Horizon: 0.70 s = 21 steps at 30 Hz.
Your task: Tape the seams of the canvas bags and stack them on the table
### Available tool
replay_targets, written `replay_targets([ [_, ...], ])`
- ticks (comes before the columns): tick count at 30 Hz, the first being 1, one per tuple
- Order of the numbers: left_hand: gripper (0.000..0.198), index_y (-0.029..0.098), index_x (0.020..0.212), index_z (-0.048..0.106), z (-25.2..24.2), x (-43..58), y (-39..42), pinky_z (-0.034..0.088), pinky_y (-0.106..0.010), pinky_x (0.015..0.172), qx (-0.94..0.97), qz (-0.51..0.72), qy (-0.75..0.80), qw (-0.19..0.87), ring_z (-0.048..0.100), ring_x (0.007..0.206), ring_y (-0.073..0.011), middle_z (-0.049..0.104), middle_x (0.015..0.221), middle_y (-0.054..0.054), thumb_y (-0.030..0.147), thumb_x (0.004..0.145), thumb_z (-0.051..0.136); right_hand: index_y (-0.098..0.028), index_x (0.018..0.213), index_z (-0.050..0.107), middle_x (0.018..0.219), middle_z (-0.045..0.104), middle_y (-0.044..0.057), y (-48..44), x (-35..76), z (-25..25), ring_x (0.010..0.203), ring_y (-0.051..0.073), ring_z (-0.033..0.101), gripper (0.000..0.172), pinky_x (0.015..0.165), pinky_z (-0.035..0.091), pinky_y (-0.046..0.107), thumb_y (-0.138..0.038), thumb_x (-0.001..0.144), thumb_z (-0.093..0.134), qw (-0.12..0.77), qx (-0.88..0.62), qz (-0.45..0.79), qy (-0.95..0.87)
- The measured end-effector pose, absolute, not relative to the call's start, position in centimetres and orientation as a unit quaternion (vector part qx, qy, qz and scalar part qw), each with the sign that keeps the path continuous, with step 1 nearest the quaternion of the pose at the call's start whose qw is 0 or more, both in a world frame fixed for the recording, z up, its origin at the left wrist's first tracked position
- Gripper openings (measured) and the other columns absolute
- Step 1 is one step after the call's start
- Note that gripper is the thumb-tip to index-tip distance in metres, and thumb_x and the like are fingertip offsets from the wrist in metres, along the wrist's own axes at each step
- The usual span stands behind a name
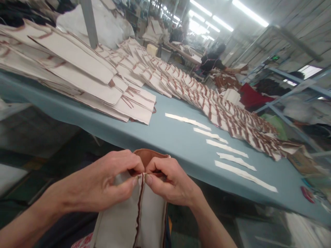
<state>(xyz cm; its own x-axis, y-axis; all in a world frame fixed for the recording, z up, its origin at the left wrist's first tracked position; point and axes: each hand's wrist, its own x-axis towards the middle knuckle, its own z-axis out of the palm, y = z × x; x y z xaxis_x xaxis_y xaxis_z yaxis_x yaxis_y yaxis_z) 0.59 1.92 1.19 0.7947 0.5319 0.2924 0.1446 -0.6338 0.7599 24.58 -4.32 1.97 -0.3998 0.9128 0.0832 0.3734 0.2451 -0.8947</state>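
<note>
The left hand (110,181) and right hand (170,179) pinch the cream fabric piece (116,224), which extends below them. Should either grip slacken, I'd fear the brown seam (139,206) between them slipping crooked.

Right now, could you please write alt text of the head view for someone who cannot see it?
The left hand and right hand pinch the top of an off-white fabric piece at a brown-trimmed seam, before a blue table bearing five pale strips and overlapping off-white pieces.
</note>
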Motion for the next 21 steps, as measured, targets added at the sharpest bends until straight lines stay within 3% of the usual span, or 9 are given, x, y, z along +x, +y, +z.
replay_targets([
  [5, 0.022, 0.026, 0.092, 0.073, 0.5, 0.3, 1.8, 0.052, -0.027, 0.077, 0.876, 0.246, 0.197, 0.366, 0.068, 0.078, -0.0183, 0.077, 0.084, 0.003, 0.020, 0.104, 0.056, -0.025, 0.085, 0.059, 0.078, 0.067, -0.004, -4.1, 24.6, 0.3, 0.072, 0.016, 0.057, 0.021, 0.077, 0.045, 0.031, -0.029, 0.102, 0.070, 0.313, -0.443, 0.336, -0.770],
  [12, 0.023, 0.026, 0.084, 0.072, 1.7, 0.4, 1.7, 0.049, -0.022, 0.067, 0.871, 0.269, 0.188, 0.367, 0.069, 0.070, -0.0125, 0.075, 0.077, 0.007, 0.013, 0.097, 0.058, -0.026, 0.090, 0.061, 0.081, 0.070, -0.002, -4.4, 24.0, 0.5, 0.075, 0.019, 0.063, 0.015, 0.085, 0.050, 0.035, -0.031, 0.099, 0.071, 0.350, -0.406, 0.270, -0.800],
  [16, 0.023, 0.027, 0.084, 0.074, 3.3, 0.8, 1.8, 0.049, -0.020, 0.066, 0.858, 0.292, 0.179, 0.383, 0.069, 0.069, -0.0111, 0.078, 0.079, 0.008, 0.012, 0.093, 0.061, -0.026, 0.089, 0.061, 0.078, 0.067, -0.002, -4.7, 23.6, 2.0, 0.078, 0.020, 0.064, 0.034, 0.087, 0.051, 0.037, -0.053, 0.105, 0.074, 0.375, -0.415, 0.228, -0.797],
  [21, 0.025, 0.026, 0.081, 0.073, 3.7, 0.8, 2.1, 0.048, -0.017, 0.067, 0.838, 0.270, 0.170, 0.442, 0.062, 0.066, -0.0094, 0.073, 0.077, 0.010, 0.011, 0.096, 0.059, -0.025, 0.085, 0.058, 0.078, 0.066, -0.003, -4.0, 24.0, 2.5, 0.073, 0.016, 0.060, 0.055, 0.075, 0.046, 0.032, -0.073, 0.109, 0.071, 0.371, -0.398, 0.312, -0.779],
])
